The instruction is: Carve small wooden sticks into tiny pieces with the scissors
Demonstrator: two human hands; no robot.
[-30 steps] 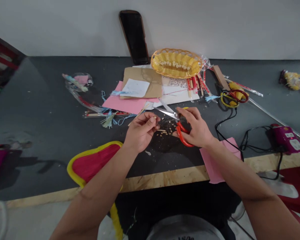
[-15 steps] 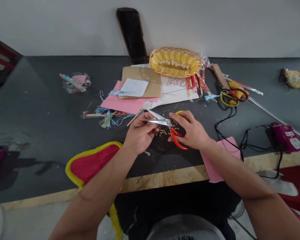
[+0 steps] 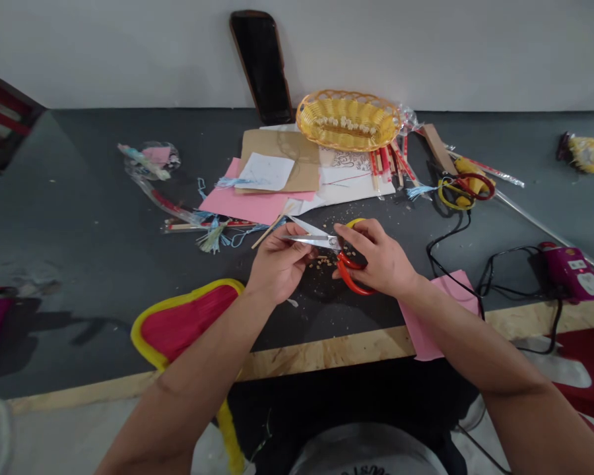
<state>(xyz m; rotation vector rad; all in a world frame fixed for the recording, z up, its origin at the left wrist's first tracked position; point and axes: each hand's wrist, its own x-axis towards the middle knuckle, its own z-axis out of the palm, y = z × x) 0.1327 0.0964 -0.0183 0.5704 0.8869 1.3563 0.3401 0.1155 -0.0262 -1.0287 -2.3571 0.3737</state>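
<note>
My right hand (image 3: 383, 260) is wrapped round the scissors (image 3: 349, 267), which have one red and one yellow handle loop. Their metal blades stand apart and point left, across the fingertips of my left hand (image 3: 277, 264). Those fingers are pinched together; whatever they hold is hidden by the fingers and blades. Just behind the left hand shows a thin wooden stick (image 3: 273, 226). Below the blades, small tan cut pieces (image 3: 323, 262) are scattered on the dark grey table (image 3: 79, 264).
A yellow basket (image 3: 349, 119) with small pale pieces stands behind papers (image 3: 277, 148). A phone (image 3: 262, 66) leans on the wall. Blue tassels (image 3: 215, 234) lie left, a second pair of scissors (image 3: 468, 188) and a purple device (image 3: 574, 274) with black cables right. A red-and-yellow fabric piece (image 3: 188, 320) rests near the front edge.
A clear plastic sleeve with a red strip now lies between the small plastic bag and the tassels at left. My hands and the scissors have hardly moved.
</note>
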